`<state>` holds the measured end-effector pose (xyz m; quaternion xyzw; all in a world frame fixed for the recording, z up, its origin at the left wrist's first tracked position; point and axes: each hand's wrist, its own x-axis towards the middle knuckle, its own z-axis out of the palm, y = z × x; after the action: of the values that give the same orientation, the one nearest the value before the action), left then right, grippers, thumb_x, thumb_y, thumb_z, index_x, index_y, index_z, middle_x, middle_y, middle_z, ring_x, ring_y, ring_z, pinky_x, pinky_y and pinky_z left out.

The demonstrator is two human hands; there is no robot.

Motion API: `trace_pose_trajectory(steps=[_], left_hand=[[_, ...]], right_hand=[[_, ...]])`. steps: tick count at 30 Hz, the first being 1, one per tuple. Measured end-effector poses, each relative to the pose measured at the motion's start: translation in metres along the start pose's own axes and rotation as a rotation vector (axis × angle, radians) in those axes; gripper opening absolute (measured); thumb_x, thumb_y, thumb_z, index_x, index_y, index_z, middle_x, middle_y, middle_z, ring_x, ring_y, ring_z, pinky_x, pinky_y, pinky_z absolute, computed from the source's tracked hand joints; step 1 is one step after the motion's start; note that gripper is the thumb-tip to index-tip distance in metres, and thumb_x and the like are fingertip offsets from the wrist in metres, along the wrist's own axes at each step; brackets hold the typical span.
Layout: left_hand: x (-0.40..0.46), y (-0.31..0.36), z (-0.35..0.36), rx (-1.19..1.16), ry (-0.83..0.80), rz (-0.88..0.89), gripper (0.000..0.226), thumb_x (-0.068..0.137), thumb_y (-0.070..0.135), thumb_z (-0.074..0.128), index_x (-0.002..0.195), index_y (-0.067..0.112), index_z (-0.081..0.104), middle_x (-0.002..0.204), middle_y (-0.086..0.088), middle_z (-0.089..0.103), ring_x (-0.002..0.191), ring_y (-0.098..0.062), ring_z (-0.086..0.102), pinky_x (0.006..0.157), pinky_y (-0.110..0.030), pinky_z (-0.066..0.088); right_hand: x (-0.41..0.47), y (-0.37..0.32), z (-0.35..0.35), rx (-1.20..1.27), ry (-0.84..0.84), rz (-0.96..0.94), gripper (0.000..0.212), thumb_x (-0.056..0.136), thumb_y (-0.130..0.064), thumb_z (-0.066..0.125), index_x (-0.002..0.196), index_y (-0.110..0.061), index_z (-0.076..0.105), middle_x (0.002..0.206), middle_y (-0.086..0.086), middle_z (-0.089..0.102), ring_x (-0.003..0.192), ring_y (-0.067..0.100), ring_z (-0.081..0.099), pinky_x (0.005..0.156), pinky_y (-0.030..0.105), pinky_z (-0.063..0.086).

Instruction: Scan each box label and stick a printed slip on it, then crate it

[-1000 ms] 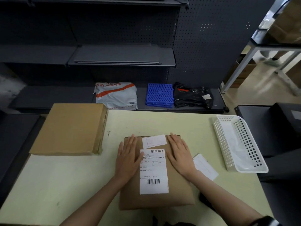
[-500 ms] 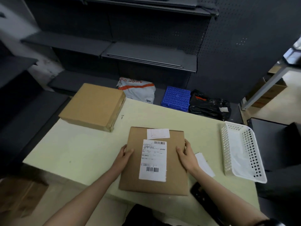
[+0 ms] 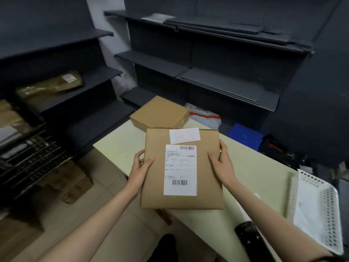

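I hold a flat brown cardboard box [image 3: 205, 167] in the air over the table's left front corner. My left hand [image 3: 140, 165] grips its left edge and my right hand [image 3: 221, 163] grips its right edge. On its top face are a long white shipping label [image 3: 180, 170] with two barcodes and a small white slip [image 3: 184, 135] stuck near the far edge. A second, larger brown box [image 3: 160, 113] lies on the pale table [image 3: 255, 176] behind it. A black handheld scanner [image 3: 249, 239] lies at the table's near edge by my right forearm.
A white perforated basket [image 3: 317, 208] sits at the table's right end. Dark shelving stands behind and to the left, with a wrapped parcel [image 3: 49, 89] on a left shelf. A black crate [image 3: 32, 157] and flat cartons [image 3: 69, 184] are on the floor at left. A blue crate [image 3: 245, 136] lies behind the table.
Both hands went from pressing flat on the box top to gripping its side edges. The box has been lifted off the table and carried left, and my view has swung left toward the shelves.
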<state>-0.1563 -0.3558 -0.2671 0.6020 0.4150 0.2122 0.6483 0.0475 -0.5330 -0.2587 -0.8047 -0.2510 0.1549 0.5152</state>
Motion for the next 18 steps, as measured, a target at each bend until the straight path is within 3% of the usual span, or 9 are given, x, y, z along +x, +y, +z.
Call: trace_pose_trajectory(steps=[6,13,16,18], left_hand=[[-0.025,0.025,-0.066,-0.064,0.156,0.052,0.045,0.091,0.033,0.06,0.13,0.036,0.036,0.109,0.0,0.061,0.088,-0.013,0.064,0.067,-0.023,0.049],[-0.043,0.037,-0.161,-0.098,0.338,0.054,0.072,0.075,0.049,0.074,0.135,0.039,0.035,0.123,0.002,0.059,0.104,-0.015,0.061,0.096,-0.041,0.049],[-0.053,0.04,-0.202,-0.045,0.421,0.022,0.074,0.075,0.052,0.073,0.136,0.034,0.034,0.12,0.003,0.057,0.093,-0.007,0.059,0.075,-0.026,0.05],[-0.058,0.038,-0.233,-0.022,0.484,0.008,0.074,0.075,0.049,0.074,0.136,0.029,0.037,0.118,0.002,0.058,0.092,-0.008,0.06,0.069,-0.022,0.047]], right_hand=[[0.01,-0.058,0.05,0.034,-0.173,-0.136,0.058,0.094,-0.037,0.055,0.145,-0.033,0.027,0.136,-0.017,0.047,0.119,0.01,0.051,0.103,0.039,0.042],[0.009,-0.126,0.131,0.068,-0.37,-0.282,0.062,0.094,-0.036,0.057,0.146,-0.03,0.024,0.122,-0.027,0.043,0.11,0.0,0.047,0.09,0.024,0.038],[0.004,-0.15,0.173,0.093,-0.45,-0.324,0.061,0.093,-0.033,0.058,0.144,-0.027,0.025,0.118,-0.03,0.041,0.106,-0.01,0.048,0.092,0.02,0.039],[0.0,-0.167,0.203,0.091,-0.498,-0.349,0.06,0.094,-0.032,0.058,0.143,-0.026,0.025,0.119,-0.026,0.042,0.099,-0.023,0.047,0.082,0.011,0.041]])
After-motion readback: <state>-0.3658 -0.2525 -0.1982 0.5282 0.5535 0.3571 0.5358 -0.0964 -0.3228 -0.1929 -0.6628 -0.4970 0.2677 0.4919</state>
